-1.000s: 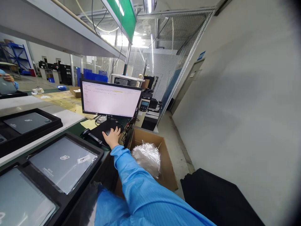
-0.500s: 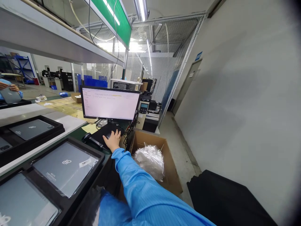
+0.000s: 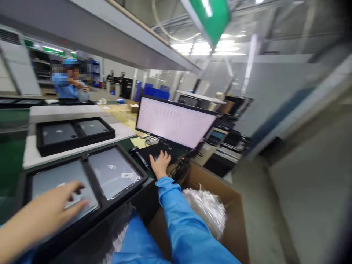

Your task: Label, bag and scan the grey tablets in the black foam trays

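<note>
On the bench at near left, head view: a black tray carries two flat grey devices, one per compartment. The left-hand device lies in its recess, partly hidden by the person's left hand; the right-hand device shows a pale logo, a white label and glossy clear film at its edge. Left hand is blurred, half open, fingers bent and thumb apart, with nothing seen in its grasp; contact with the device below cannot be told. Right hand is palm down over a black mat in front of the monitor, fingers spread, thumb out to the side; what lies under the palm cannot be made out. Just left of it, a dark handheld scanner; beyond that, yellow paper. Behind the near tray, a second tray with two more devices stands on a white surface. Right of the bench, a cardboard box holds crumpled clear plastic. Far left, a co-worker in blue has both hands near a greyish object.
</note>
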Tool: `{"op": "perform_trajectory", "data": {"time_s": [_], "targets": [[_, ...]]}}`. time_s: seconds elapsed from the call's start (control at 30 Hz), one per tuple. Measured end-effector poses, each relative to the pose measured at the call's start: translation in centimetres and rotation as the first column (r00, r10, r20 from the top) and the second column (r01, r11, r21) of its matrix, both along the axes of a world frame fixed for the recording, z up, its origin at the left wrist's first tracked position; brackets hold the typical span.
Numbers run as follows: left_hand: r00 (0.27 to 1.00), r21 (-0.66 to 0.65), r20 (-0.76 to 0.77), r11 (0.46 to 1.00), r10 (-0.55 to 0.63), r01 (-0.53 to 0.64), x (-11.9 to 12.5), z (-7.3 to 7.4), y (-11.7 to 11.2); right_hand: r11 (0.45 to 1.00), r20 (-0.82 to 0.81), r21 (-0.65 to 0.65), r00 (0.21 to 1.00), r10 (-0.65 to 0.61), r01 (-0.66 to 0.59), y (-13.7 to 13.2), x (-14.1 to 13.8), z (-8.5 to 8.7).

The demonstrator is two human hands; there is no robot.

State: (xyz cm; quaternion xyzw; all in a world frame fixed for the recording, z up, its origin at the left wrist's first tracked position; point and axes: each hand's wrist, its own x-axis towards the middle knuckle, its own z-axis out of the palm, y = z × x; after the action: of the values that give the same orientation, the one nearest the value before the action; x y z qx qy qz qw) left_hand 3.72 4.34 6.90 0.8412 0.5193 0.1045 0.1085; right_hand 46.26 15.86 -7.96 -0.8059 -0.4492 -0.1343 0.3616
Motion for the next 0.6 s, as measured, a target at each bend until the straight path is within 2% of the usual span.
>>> {"op": "perform_trajectory", "data": {"time_s": [0.1, 0.2, 0.27, 0.33, 0.4, 0.43, 0.5, 0.6], "targets": [[0.981, -0.079, -0.195, 0.997, -0.022, 0.007, 3.9, -1.1, -2.2, 0.999, 0.032, 0.009, 0.998, 0.05, -0.05, 0.1, 1.0, -1.1], [0.959, -0.105, -0.281, 0.993, 0.028, -0.06, 6.9, -1.2, -1.9, 0.994, 0.033, 0.045, 0.995, 0.099, -0.1, -0.1, 1.9, -1.2], [0.96, -0.143, -0.272, 0.984, 0.061, -0.103, 7.3, -1.4, -1.2, 0.983, 0.038, 0.116, 0.99, 0.137, -0.14, -0.4, 2.1, -0.4], [0.966, -0.169, -0.247, 0.978, 0.076, -0.12, 6.9, -1.8, -0.9, 0.954, 0.061, 0.22, 0.979, 0.196, -0.205, -0.7, 1.3, 1.5], [0.97, -0.163, -0.226, 0.978, 0.09, -0.129, 6.3, -2.4, -1.0, 0.887, 0.111, 0.322, 0.944, 0.311, -0.331, -1.1, -0.5, 4.4], [0.971, -0.153, -0.221, 0.98, 0.095, -0.13, 6.1, -2.6, -1.2, 0.836, 0.147, 0.356, 0.909, 0.391, -0.417, -1.3, -1.9, 6.0], [0.972, -0.129, -0.219, 0.985, 0.085, -0.116, 5.7, -3.1, -1.4, 0.705, 0.223, 0.365, 0.793, 0.567, -0.608, -1.8, -5.2, 9.5], [0.98, -0.129, -0.178, 0.985, 0.09, -0.114, 5.0, -3.2, -1.6, 0.508, 0.282, 0.287, 0.578, 0.766, -0.812, -2.1, -11.0, 14.0]]}}
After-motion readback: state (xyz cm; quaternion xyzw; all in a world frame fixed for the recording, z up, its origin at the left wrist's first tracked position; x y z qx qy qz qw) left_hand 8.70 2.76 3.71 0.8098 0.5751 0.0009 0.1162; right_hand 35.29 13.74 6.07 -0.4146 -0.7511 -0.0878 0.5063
